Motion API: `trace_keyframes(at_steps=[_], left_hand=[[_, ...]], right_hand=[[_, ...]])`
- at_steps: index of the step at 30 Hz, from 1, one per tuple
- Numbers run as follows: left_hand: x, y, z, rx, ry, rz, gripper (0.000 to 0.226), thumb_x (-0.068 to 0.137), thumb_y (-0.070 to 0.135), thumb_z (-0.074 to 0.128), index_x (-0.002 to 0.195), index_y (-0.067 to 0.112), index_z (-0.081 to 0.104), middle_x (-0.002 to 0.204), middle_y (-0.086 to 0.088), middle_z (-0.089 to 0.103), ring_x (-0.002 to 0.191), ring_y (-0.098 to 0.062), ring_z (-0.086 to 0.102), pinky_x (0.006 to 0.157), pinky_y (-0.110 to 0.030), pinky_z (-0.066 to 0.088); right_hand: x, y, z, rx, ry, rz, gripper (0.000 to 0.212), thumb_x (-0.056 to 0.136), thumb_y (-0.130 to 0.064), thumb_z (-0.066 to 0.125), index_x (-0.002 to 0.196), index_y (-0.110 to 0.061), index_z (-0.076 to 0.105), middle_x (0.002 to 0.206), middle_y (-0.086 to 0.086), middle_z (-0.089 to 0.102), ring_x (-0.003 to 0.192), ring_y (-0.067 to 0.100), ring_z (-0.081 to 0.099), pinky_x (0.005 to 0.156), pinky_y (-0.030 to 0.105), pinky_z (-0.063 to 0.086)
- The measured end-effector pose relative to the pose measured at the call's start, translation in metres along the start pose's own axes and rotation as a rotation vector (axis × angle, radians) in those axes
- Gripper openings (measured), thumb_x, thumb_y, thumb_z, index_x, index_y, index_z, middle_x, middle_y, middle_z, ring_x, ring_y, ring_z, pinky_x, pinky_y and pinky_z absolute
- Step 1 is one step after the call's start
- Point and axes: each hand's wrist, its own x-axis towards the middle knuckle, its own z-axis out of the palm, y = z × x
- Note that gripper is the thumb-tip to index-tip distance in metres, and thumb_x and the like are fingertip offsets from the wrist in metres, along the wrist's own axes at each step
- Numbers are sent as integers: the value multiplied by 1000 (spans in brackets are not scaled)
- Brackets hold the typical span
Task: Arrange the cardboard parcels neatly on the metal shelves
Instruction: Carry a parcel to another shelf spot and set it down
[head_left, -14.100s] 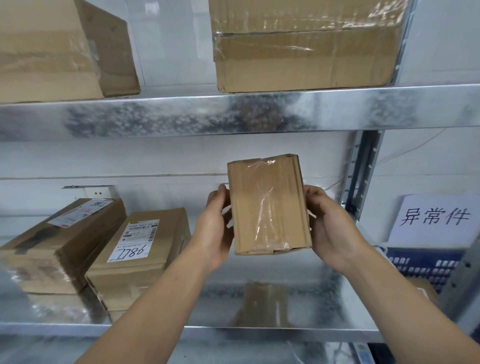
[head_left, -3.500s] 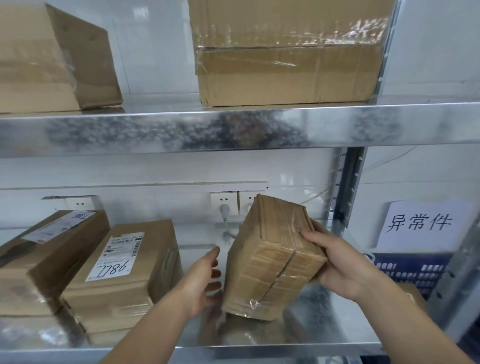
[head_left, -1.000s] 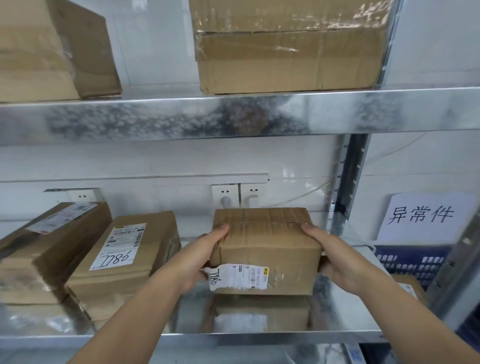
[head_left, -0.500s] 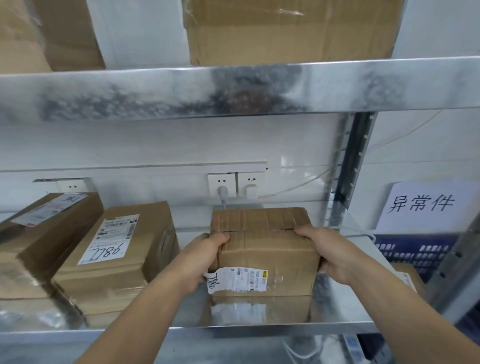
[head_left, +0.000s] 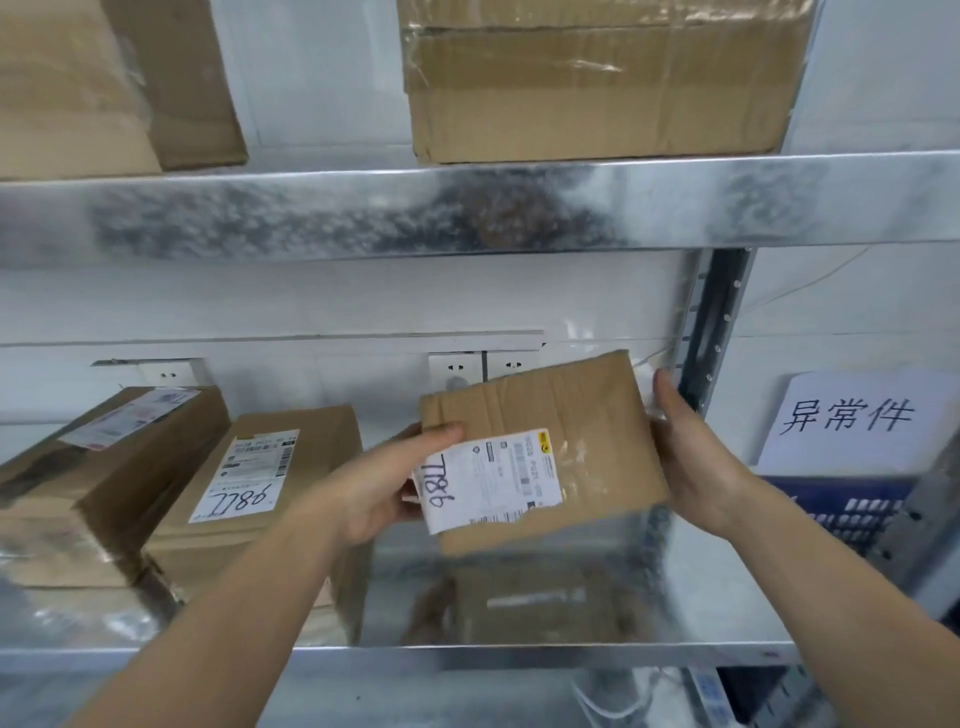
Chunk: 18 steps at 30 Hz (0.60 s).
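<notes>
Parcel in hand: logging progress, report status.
Holding parcel: left hand, right hand. Tilted, label toward camera, above lower shelf. Left of it, apart: neighbour box.

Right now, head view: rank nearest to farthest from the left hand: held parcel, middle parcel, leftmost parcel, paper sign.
1. held parcel, gripped by the left hand at its left end.
2. middle parcel, on the shelf just left of the hand.
3. leftmost parcel, further left on the same shelf.
4. paper sign, far right.
</notes>
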Motion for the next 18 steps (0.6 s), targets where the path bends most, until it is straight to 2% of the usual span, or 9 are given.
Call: trace_keyframes(at_steps=[3, 4, 6, 7, 8, 10, 13, 15, 18], left_hand=[[0, 13, -3, 3, 23, -32, 39, 82, 56, 67, 101, 21, 69, 94, -9, 71, 88, -25, 63, 84, -37, 49], [-1, 15, -5, -4, 27, -35, 41, 80, 58, 67, 100, 22, 69, 93, -9, 69, 82, -24, 62, 83, -38, 48], [-3, 17, -8, 14, 23, -40, 42, 84, 60, 65, 101, 22, 65, 80, -7, 66, 62, -19, 60, 77, -36, 50], [-4, 16, -9, 47, 5, -54, 45, 83, 62, 64, 102, 21, 64, 76, -7, 65, 57, -19, 60, 74, -36, 52], [-7, 14, -10, 85, -19, -73, 52, 78, 65, 65, 104, 20, 64, 77, -8, 66, 59, -20, 61, 74, -37, 53], [-10, 8, -13, 136, -72, -115, 67, 63, 68, 68, 107, 17, 65, 89, -13, 69, 77, -28, 64, 79, -40, 54], [-8, -2, -15, 62, -102, -143, 73, 61, 65, 70, 113, 14, 66, 109, -25, 67, 98, -33, 61, 86, -44, 55], [-6, -6, -10, 8, -106, -143, 67, 62, 59, 72, 112, 14, 69, 113, -26, 69, 98, -33, 64, 82, -43, 56], [-2, -5, -1, -3, -134, -139, 55, 60, 53, 73, 100, 15, 67, 100, -17, 67, 85, -29, 63, 77, -41, 55]], right_hand=[[-3, -5, 4, -54, -18, -68, 111, 50, -99, 58, 139, -32, 62, 119, -5, 74, 115, 19, 64, 110, 47, 38], [-5, -7, 5, -44, -26, -69, 104, 53, -95, 62, 137, -33, 62, 116, -5, 73, 114, 20, 63, 108, 50, 37], [-11, -9, 7, 28, -48, -76, 69, 70, -75, 63, 124, -32, 66, 106, 0, 73, 107, 26, 63, 102, 54, 43], [-13, -8, 6, 63, -50, -74, 58, 72, -66, 64, 117, -30, 67, 102, 3, 70, 104, 28, 62, 99, 55, 47], [-15, -6, 4, 79, -51, -73, 52, 72, -62, 65, 113, -29, 68, 101, 6, 67, 103, 29, 61, 99, 56, 49], [-20, 0, -2, 81, -52, -58, 51, 72, -57, 69, 112, -27, 69, 101, 7, 68, 103, 29, 62, 103, 60, 48], [-27, 9, -11, 58, -41, -1, 50, 74, -55, 71, 113, -24, 72, 90, 5, 72, 96, 28, 65, 103, 62, 49], [-33, 15, -17, 62, -27, 11, 43, 82, -53, 68, 114, -24, 71, 85, 3, 72, 92, 26, 65, 101, 62, 50], [-41, 16, -26, 80, 12, 28, 33, 90, -50, 64, 112, -26, 70, 82, 2, 71, 87, 25, 64, 100, 61, 51]])
